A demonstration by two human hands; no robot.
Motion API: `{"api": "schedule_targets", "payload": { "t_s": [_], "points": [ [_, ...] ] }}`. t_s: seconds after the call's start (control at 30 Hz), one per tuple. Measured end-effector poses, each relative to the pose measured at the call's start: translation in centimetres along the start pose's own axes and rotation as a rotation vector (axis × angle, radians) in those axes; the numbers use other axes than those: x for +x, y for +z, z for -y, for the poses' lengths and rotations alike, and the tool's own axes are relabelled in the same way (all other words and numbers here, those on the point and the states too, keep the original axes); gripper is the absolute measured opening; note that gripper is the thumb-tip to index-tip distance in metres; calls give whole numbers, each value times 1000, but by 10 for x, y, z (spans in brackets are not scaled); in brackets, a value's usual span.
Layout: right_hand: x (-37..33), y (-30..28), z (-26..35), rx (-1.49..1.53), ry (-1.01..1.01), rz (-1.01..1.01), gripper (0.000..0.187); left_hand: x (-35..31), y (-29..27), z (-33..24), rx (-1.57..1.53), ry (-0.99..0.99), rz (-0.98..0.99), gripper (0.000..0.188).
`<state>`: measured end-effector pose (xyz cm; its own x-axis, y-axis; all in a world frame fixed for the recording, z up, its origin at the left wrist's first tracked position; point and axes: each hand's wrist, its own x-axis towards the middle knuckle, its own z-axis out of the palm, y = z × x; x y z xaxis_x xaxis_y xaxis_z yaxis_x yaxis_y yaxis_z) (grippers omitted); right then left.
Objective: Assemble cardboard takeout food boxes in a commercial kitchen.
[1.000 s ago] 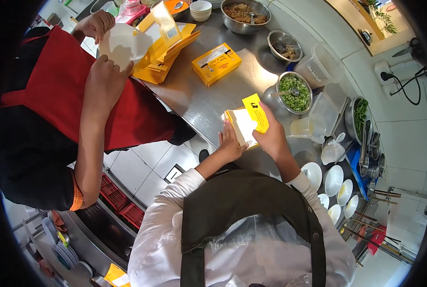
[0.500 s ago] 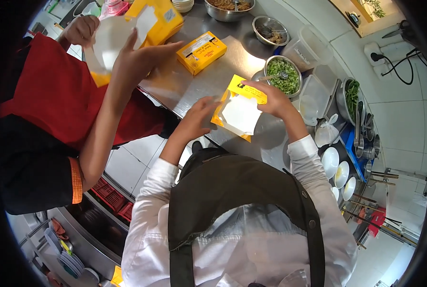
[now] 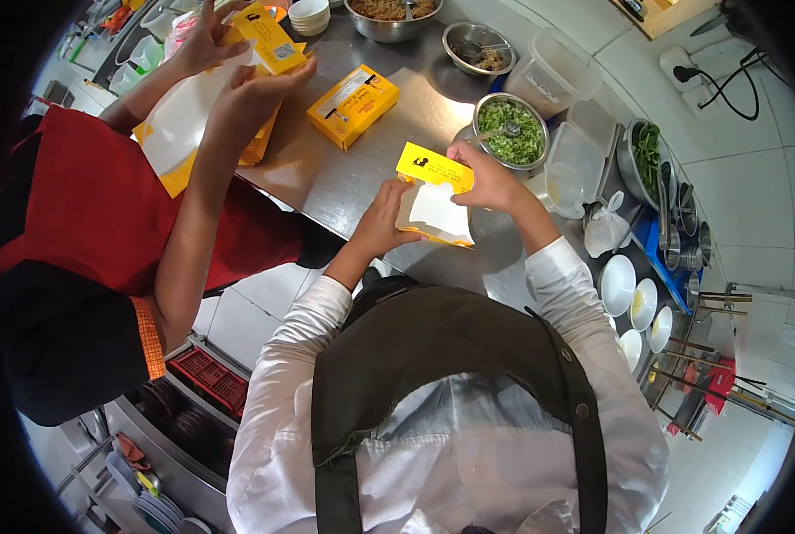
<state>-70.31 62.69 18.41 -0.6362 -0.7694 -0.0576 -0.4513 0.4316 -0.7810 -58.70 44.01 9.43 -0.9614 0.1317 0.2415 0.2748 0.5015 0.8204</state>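
Between my hands I hold a yellow takeaway box (image 3: 435, 210), its lid flap raised at the far side and its white inside facing me. My left hand (image 3: 383, 221) grips the left wall, thumb along the near edge. At the right far corner, my right hand (image 3: 484, 178) pinches the box beside the flap. A closed yellow box (image 3: 353, 105) lies on the steel counter (image 3: 326, 182) to the far left. Close beyond my right hand stands a steel bowl of chopped green herbs (image 3: 511, 131) with a spoon in it.
A co-worker in a red apron (image 3: 104, 222) at my left handles another yellow carton (image 3: 179, 116). Along the back are bowls of brown food (image 3: 393, 11), (image 3: 478, 49) and a clear plastic tub (image 3: 553, 76). White bowls (image 3: 617, 285) and ladles line the right side.
My left hand has closed on the box's left side, where it was apart before. The box's walls stand more upright. The co-worker's carton has been turned and lowered.
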Motion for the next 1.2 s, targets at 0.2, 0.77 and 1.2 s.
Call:
{"api": "schedule_targets", "payload": {
  "t_s": [0.2, 0.77, 1.2],
  "points": [
    [-5, 0, 1, -66, -55, -19, 52, -2, -11, -20, 553, 167, 51, 97],
    [-52, 49, -51, -45, 203, -805, 52, -15, 15, 14, 89, 37, 90, 111],
    [-46, 61, -60, -126, 105, -785, 34, -5, 9, 14, -79, 11, 59, 79]
  ]
}}
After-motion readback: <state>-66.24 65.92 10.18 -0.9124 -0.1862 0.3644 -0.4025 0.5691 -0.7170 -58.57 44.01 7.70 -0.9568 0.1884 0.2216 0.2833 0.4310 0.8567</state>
